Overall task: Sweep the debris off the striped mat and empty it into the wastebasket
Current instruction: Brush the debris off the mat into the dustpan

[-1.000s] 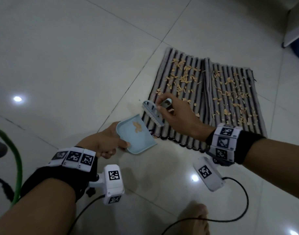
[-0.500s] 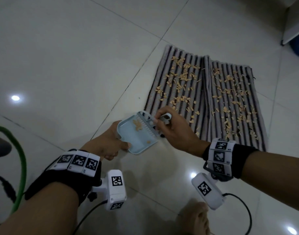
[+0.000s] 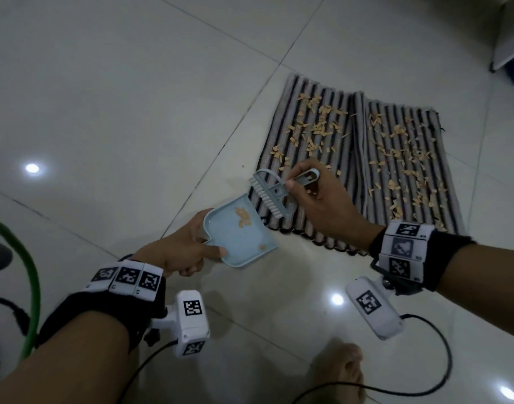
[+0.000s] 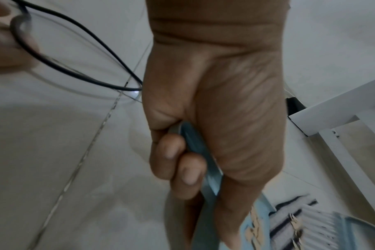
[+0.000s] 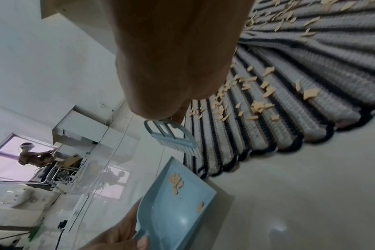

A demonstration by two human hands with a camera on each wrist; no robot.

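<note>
— What's the room like?
— I see a pale glossy tiled floor [image 3: 133, 97] with white furniture [image 3: 509, 39] at the far right. The striped mat [image 3: 322, 217] lies flat, its stripes running away from me, tan debris [image 3: 317, 126] scattered across it.
— And the tools?
— My left hand [image 3: 180, 252] grips the blue dustpan [image 3: 241, 243] by its handle, its open edge at the mat's near left corner. My right hand [image 3: 317, 205] pinches the brush [image 3: 271, 196], bristles down, just above the pan's mouth.
</note>
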